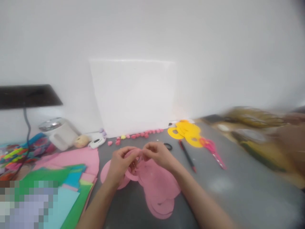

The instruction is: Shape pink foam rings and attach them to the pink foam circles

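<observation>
My left hand (122, 163) is closed in a pinch on a pink paper ring (132, 176), whose lower curve shows under my fingers. Fingertips of my right hand (156, 154) are pressed together at the ring's upper edge, close to my left fingers. Blur hides exactly what lies between the fingertips. Below both hands, overlapping pink paper cutouts (159, 187) with rounded edges lie on the grey table (228, 203). Another rounded pink piece (106, 171) shows to the left, partly behind my left wrist.
Yellow paper rings (189, 130), pink scissors (212, 149), a dark pen (187, 156) and a black ring (168, 146) lie to the right. Small pink pieces (140, 135) line a white board (134, 98). Coloured sheets (71, 187) and a white mug-like container (59, 135) occupy the left.
</observation>
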### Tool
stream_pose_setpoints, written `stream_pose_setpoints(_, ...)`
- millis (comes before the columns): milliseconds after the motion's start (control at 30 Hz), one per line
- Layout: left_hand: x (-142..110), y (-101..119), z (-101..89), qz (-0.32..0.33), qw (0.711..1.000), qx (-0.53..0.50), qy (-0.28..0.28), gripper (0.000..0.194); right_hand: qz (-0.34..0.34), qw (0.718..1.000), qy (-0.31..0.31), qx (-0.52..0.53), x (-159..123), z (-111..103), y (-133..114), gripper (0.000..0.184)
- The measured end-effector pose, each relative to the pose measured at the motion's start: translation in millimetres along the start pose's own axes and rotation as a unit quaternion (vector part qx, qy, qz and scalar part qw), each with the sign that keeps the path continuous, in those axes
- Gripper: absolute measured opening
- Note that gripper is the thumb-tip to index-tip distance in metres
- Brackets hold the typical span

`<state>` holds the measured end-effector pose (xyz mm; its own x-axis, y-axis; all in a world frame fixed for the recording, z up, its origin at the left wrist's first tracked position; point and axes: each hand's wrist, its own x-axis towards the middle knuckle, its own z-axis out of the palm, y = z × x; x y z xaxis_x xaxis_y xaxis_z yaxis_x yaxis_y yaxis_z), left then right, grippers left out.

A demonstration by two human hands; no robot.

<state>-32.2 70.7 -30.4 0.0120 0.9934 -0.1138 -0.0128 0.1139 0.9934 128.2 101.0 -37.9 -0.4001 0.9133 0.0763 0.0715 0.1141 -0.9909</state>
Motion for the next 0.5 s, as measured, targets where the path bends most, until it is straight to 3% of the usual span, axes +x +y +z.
stream_pose_setpoints(100,0.5,-2.3,-0.2,-0.002,1.0,0.009,0.002,0.026,-0.001,1.0,-0.015,0.011,-0.4,-0.2,-0.4,0.025)
stream_pose_setpoints(267,2.7,-1.5,-0.4,0.015,0.999,-0.046,0.008,0.025,-0.009,0.992,-0.041,0.122,-1.1,-4.4,1.4,0.028)
stream_pose_setpoints(500,0.7,2.9,2.5,0.014,0.997,-0.071,-0.006,0.026,0.002,0.992,-0.01,0.129,-0.8,-3.3,4.9,0.029)
